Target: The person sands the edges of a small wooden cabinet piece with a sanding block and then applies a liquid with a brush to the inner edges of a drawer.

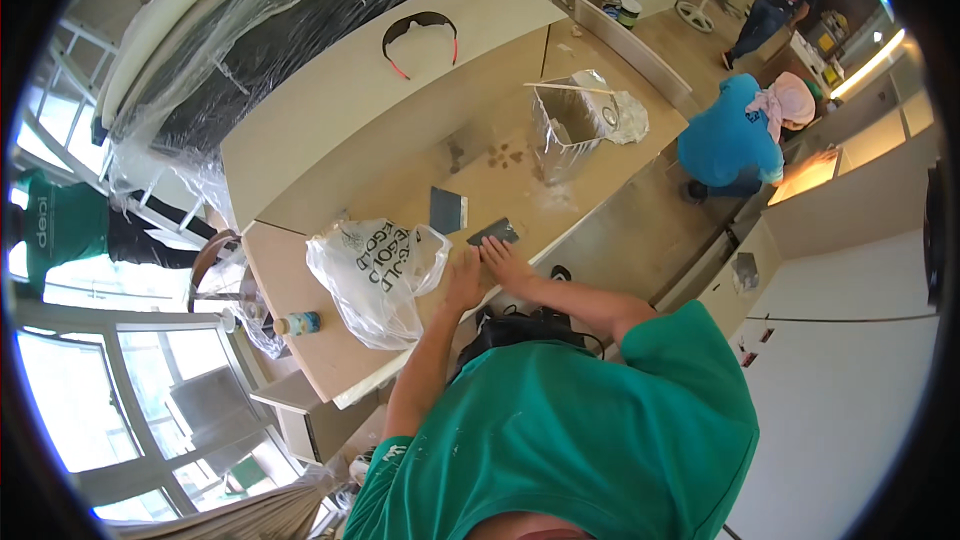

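Fingers point(489, 248) of the right hand point(512, 271) stretch onto a dark sheet point(497, 231).

A thin, dark grey rectangular sheet point(501, 229) lies flat near the tan surface's point(350, 190) near edge, between its left and right ends, its lower side partly covered.
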Demonstrator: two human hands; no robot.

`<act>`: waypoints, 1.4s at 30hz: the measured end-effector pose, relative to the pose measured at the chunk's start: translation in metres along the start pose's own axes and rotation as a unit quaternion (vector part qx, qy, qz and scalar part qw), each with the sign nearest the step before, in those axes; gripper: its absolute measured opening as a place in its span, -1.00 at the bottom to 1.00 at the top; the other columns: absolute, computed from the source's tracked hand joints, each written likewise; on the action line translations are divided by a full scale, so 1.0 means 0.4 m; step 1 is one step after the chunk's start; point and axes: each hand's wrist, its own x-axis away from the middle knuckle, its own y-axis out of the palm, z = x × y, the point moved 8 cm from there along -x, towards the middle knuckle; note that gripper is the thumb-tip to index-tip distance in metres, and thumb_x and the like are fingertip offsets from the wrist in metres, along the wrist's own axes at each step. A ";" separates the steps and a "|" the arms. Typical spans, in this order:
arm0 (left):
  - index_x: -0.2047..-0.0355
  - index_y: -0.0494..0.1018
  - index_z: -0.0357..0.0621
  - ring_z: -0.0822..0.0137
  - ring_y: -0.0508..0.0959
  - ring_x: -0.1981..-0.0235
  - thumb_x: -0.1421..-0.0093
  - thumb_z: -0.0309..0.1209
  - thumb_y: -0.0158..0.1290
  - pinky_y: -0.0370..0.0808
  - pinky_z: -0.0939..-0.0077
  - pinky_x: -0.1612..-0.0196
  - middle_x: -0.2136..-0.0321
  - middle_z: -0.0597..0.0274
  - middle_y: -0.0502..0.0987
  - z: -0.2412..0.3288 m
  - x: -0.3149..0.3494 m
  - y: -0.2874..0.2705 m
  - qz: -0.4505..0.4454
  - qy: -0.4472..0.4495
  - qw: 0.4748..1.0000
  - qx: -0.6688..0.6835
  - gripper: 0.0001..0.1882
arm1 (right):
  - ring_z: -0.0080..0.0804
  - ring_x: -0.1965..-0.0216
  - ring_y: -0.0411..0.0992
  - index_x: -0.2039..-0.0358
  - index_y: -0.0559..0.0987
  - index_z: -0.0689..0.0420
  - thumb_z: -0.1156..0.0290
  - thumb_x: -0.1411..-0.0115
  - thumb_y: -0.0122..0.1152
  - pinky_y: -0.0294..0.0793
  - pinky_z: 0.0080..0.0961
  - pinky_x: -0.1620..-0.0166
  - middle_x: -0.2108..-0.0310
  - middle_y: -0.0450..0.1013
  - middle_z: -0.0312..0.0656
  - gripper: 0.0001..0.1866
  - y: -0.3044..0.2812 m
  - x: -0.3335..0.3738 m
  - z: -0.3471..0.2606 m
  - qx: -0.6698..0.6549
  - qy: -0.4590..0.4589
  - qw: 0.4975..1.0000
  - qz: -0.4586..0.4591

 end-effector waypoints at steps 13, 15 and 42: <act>-0.49 -0.19 -0.32 -0.25 -0.11 -0.51 -0.11 -0.45 -0.02 -0.17 -0.39 -0.44 -0.50 -0.21 -0.09 -0.026 -0.017 -0.001 -0.023 -0.002 1.000 -0.003 -0.04 | 0.01 -0.54 -0.11 -0.48 0.06 0.28 0.39 -0.31 -0.05 -0.07 0.08 -0.47 -0.52 -0.04 0.07 -0.26 0.020 0.026 -0.015 0.051 -0.028 0.998 0.008; -0.49 -0.18 -0.32 -0.26 -0.11 -0.51 -0.11 -0.45 -0.03 -0.16 -0.39 -0.44 -0.50 -0.21 -0.09 -0.020 -0.011 0.002 -0.029 -0.005 0.999 0.018 -0.05 | 0.00 -0.53 -0.09 -0.46 0.10 0.30 0.39 -0.32 -0.06 -0.06 0.08 -0.47 -0.50 -0.01 0.08 -0.29 0.003 0.003 0.078 -0.008 -0.021 0.999 0.047; -0.07 0.53 -0.32 0.20 0.65 0.24 -0.41 -0.25 0.08 0.57 0.33 0.16 0.22 0.07 0.67 0.190 -0.001 -0.245 0.236 -0.029 0.876 0.419 -0.61 | -0.44 0.31 0.63 -0.06 0.43 0.18 0.51 -0.28 0.18 0.63 -0.53 0.26 0.18 0.59 -0.14 -0.67 -0.290 0.153 0.311 -0.775 0.192 0.602 -0.018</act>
